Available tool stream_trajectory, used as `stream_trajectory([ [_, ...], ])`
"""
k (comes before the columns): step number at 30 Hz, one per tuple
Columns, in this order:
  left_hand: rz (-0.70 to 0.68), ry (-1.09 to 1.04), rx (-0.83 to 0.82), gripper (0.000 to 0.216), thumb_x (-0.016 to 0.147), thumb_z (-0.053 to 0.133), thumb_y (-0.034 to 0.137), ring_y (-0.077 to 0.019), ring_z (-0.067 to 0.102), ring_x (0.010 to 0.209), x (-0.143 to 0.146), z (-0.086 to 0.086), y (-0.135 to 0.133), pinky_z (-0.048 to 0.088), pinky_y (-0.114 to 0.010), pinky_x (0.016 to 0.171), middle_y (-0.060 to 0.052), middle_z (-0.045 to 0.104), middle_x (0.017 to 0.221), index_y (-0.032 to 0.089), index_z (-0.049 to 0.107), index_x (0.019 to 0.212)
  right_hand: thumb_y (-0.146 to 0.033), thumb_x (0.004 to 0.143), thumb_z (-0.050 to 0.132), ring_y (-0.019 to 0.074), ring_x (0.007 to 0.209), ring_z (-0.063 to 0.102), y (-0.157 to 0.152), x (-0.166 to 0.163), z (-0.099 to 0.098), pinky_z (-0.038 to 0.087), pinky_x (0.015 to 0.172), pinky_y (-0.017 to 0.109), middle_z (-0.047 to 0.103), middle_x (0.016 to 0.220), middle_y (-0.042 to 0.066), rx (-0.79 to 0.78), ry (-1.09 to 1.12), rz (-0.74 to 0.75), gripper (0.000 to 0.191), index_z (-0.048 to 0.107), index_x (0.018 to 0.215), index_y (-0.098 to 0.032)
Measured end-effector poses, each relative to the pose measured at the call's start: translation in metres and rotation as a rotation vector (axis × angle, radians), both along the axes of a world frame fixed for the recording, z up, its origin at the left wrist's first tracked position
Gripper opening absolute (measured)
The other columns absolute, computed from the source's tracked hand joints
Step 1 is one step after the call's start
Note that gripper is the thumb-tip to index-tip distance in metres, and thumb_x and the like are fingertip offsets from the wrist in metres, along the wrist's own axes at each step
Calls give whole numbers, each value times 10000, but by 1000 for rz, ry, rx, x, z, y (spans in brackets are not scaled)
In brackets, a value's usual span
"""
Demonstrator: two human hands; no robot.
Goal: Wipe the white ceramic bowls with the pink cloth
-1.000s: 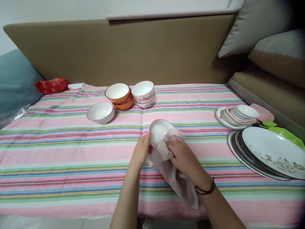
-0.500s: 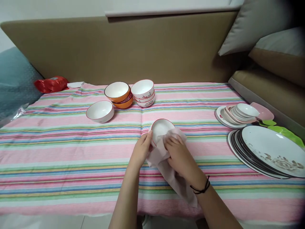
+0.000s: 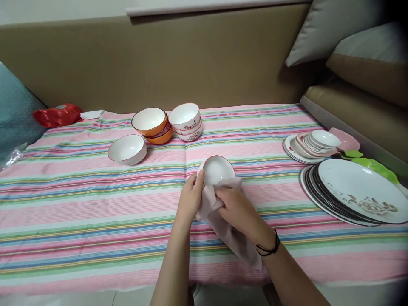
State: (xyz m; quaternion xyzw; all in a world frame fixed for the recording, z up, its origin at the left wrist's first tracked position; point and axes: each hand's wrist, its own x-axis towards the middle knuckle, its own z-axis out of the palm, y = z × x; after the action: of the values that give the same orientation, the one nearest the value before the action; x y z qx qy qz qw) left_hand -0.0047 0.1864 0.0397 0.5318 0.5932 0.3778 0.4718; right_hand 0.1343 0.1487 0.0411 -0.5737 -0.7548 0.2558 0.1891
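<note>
Under the fingers (image 3: 198, 180), a table (image 3: 79, 204) in pink striped cloth (image 3: 302, 242); beyond them, a tan sofa back (image 3: 191, 55) beneath a white ledge (image 3: 207, 6) and white wall (image 3: 47, 8). Right of the fingers, farther off, tan cushions (image 3: 357, 106) and a grey pillow (image 3: 318, 29); well left, a teal cushion (image 3: 12, 114). Pale floor (image 3: 95, 297) nearer than the fingers, past the table edge; soft, even light.

text legible: none | stacked white bowls (image 3: 185, 121) at 11 o'clock: red marks on sides, too small to read | red packet (image 3: 57, 114) at 10 o'clock: any print too blurred to read
</note>
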Motion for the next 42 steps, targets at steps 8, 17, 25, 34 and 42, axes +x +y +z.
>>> stream_trajectory([
  [8,-13,-88,-36,520,829,472,671,-203,597,823,8,1,-3,463,-278,699,-41,647,845,185,644,897,11,787,425,290,1247,490,3,7,-16,160,1139,554,636,1240,146,129,-258,8,470,611,1193,-135],
  [17,75,-215,-235,991,741,671,608,-284,585,1133,6,11,-9,482,-337,879,-141,536,1310,245,175,1518,-61,798,452,145,580,515,-2,-3,9,317,555,251,618,666,17,-21,53,-112,167,558,736,-173],
  [25,217,-374,-227,734,770,668,495,-154,616,806,7,12,-12,492,-250,723,-26,604,944,258,381,1403,-37,778,441,177,814,582,-4,-10,4,439,793,294,663,832,34,3,138,24,214,595,825,-178],
  [34,296,-327,-132,881,760,693,478,-115,549,705,17,13,-18,435,-232,665,17,539,809,328,240,1501,-54,770,528,348,1347,346,-5,-5,-17,196,1124,567,458,1429,169,239,-268,-44,516,558,1282,-111],
  [42,295,-384,-224,859,761,674,537,-129,571,723,13,20,-17,443,-239,655,-13,604,923,336,271,1492,4,784,451,202,817,606,-6,-16,3,448,691,276,683,908,90,-18,-107,-137,325,644,1002,-141],
])
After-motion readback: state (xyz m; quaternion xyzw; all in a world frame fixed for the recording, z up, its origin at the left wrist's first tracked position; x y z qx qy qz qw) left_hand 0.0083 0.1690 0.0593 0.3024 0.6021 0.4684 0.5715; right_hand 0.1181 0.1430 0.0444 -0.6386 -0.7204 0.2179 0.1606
